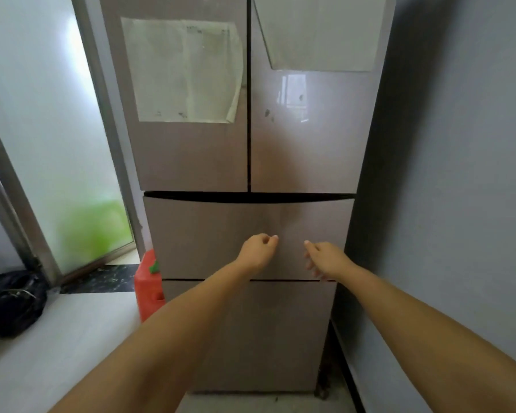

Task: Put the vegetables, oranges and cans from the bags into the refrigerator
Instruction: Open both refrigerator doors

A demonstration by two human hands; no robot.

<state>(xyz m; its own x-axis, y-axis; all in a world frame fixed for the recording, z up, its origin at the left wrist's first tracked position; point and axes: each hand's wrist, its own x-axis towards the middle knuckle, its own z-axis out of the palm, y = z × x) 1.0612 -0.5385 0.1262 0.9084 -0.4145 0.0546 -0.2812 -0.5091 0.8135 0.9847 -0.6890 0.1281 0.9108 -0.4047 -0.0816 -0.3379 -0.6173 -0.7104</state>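
Note:
A tall pinkish-beige refrigerator [197,162] fills the middle of the view, with two upper doors and two drawers below, all closed. Both my arms reach toward the upper drawer front [191,234]. My left hand [258,248] hovers before the drawer with fingers loosely curled and holds nothing. My right hand [325,259] is beside it, fingers relaxed and pointing down-left, also holding nothing. No vegetables, oranges, cans or grocery bags show in the view.
A red plastic container [148,289] with a green cap stands on the floor against the refrigerator's left side. A black bag [12,302] lies at the far left. A frosted glass door [57,144] is left of the refrigerator, a grey wall [459,174] on the right.

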